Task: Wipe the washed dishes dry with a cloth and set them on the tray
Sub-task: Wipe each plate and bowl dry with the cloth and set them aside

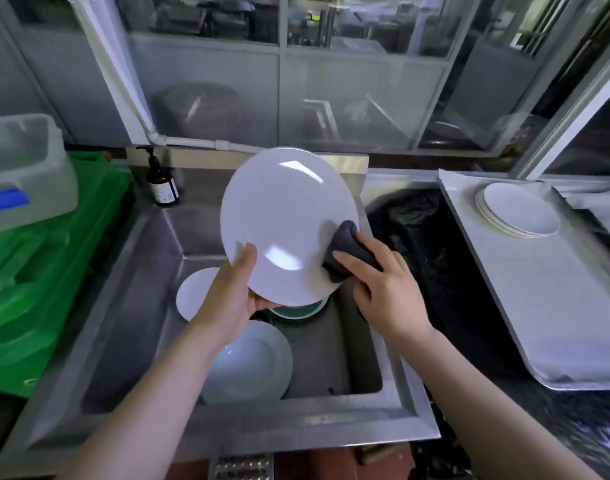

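A large white plate (pixel 282 216) is tilted up over the steel sink (pixel 147 271). My left hand (pixel 230 292) grips its lower left rim, thumb on the face. My right hand (pixel 383 285) holds a dark grey cloth (pixel 345 251) and presses it against the plate's lower right edge. More dishes lie in the sink: a white plate (pixel 192 292), a pale blue plate (pixel 258 362) and a teal bowl (pixel 296 310) partly hidden under the held plate. On the right, a grey tray (pixel 556 306) carries a small stack of white plates (pixel 518 209).
A brown pump bottle (pixel 161 185) stands at the sink's back left corner. Green crates (pixel 37 271) with a clear plastic box (pixel 23 168) on top fill the left. A black plastic bag (pixel 428 244) lies between sink and tray. Glass partitions rise behind.
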